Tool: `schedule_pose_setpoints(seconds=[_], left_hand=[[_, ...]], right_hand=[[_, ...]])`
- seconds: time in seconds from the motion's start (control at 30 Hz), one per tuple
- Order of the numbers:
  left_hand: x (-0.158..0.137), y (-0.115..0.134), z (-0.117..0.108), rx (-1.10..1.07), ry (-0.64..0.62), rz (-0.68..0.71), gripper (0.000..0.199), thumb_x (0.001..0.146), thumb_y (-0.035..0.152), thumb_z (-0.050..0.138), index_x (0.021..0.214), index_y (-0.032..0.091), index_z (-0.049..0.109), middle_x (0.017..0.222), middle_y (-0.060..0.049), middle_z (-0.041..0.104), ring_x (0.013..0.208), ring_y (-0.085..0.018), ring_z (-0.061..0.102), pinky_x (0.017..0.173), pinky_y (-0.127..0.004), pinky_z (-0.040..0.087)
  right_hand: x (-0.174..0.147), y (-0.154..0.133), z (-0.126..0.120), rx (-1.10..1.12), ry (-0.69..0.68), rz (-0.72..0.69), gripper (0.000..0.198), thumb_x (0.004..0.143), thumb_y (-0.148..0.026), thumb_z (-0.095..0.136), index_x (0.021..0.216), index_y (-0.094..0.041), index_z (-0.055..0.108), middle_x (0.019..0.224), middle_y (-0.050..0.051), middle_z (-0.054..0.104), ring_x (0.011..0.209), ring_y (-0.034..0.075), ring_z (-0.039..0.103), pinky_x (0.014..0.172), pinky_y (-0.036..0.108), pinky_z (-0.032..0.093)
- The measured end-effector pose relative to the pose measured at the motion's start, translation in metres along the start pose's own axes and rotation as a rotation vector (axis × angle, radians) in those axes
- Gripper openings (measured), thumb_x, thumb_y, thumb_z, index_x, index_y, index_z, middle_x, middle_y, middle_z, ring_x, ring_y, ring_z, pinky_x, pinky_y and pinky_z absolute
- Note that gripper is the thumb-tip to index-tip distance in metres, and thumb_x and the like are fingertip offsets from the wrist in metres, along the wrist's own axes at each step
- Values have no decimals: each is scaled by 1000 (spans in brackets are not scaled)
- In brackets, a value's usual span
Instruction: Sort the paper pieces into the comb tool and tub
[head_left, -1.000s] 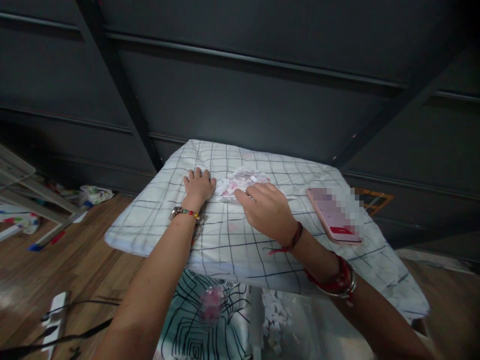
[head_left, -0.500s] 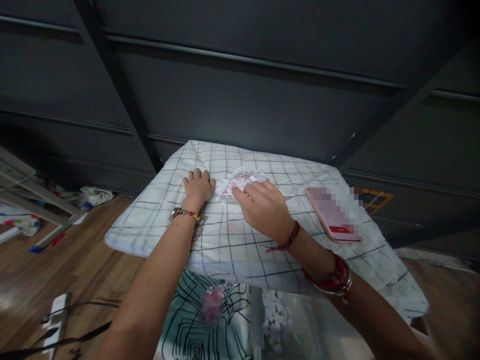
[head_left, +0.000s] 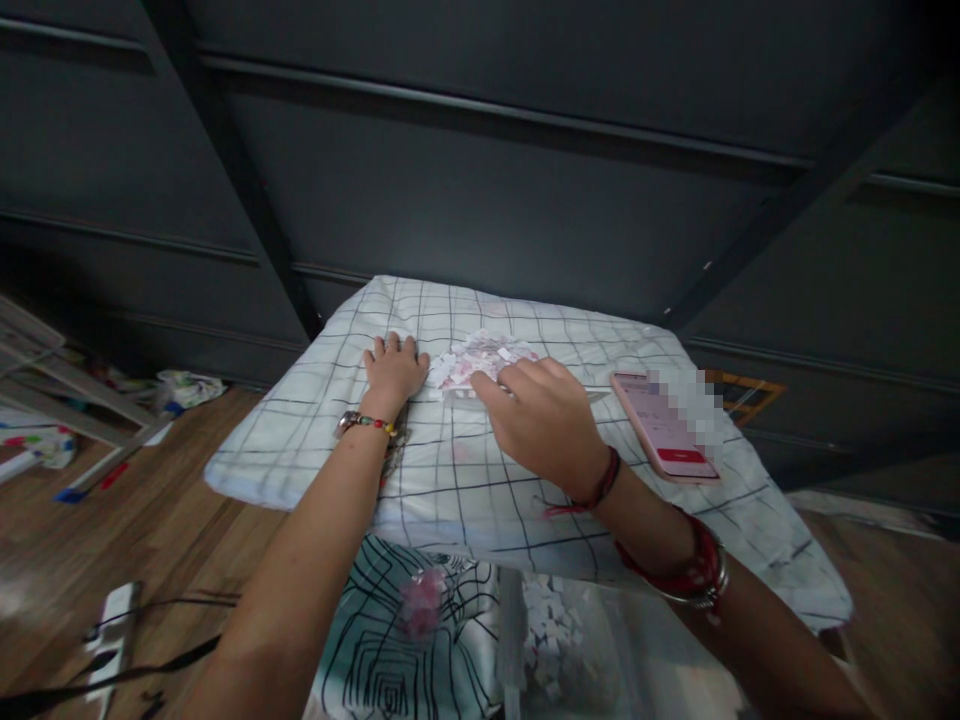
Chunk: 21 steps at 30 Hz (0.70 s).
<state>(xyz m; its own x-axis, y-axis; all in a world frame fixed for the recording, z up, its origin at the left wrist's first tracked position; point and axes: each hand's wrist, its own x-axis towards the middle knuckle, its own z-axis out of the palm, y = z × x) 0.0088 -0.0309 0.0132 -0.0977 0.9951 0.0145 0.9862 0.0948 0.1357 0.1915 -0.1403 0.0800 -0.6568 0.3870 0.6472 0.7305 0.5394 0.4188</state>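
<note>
My left hand (head_left: 395,372) lies flat on the white checked cloth (head_left: 450,490), fingers spread, at the left edge of a heap of small white and pink paper scraps (head_left: 487,352). It holds nothing. At the near side of the heap, my right hand (head_left: 536,410) has its fingers curled down, closed on a thin, flat, pale strip (head_left: 598,394). One pointed end of the strip sticks out to the right of the hand; its exact kind I cannot make out. Most of the strip is hidden behind the fingers.
A pink phone (head_left: 667,430) lies to the right on the cloth. Below the near edge are a clear box (head_left: 514,640) with white scraps and a pink packet (head_left: 421,603) on patterned fabric. A dark panelled wall (head_left: 480,190) rises behind. A power strip (head_left: 116,640) lies on the floor.
My right hand has shifted slightly to the right along the near side of the heap, the strip with it. My left hand stays flat in place.
</note>
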Motion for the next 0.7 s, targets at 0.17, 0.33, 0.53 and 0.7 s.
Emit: schedule_pose_setpoints(seconds=[0.17,0.33,0.53,0.7], left_hand=[[-1,0,0,-9,-16,-3,59,96,40,23,148,16,37,159,-13,29,147,-36,22,115,-54,25],[-2,2,-3,-16,-22,-7,59,96,40,23,147,16,39,159,-13,29,147,-36,21,115,-53,25],[-2,3,-4,-17,-26,-16,58,96,40,25,148,18,38,160,-12,28,147,-35,20,115,-53,25],[-2,2,-4,-25,-29,-9,59,96,40,24,149,17,37,160,-12,28,147,-36,20,115,-54,24]], right_hand=[[7,-8,9,-12,-87,51,25,90,-10,43,94,-15,68,68,3,61,68,18,46,66,32,26],[6,-6,10,-40,-69,79,25,90,-9,43,89,-16,68,66,2,60,66,17,47,65,32,25],[6,-7,11,-9,-80,89,25,90,-10,44,92,-16,68,68,3,61,69,17,48,67,32,26],[5,-7,14,-26,-68,98,25,89,-9,44,91,-16,68,68,3,62,69,17,48,67,32,26]])
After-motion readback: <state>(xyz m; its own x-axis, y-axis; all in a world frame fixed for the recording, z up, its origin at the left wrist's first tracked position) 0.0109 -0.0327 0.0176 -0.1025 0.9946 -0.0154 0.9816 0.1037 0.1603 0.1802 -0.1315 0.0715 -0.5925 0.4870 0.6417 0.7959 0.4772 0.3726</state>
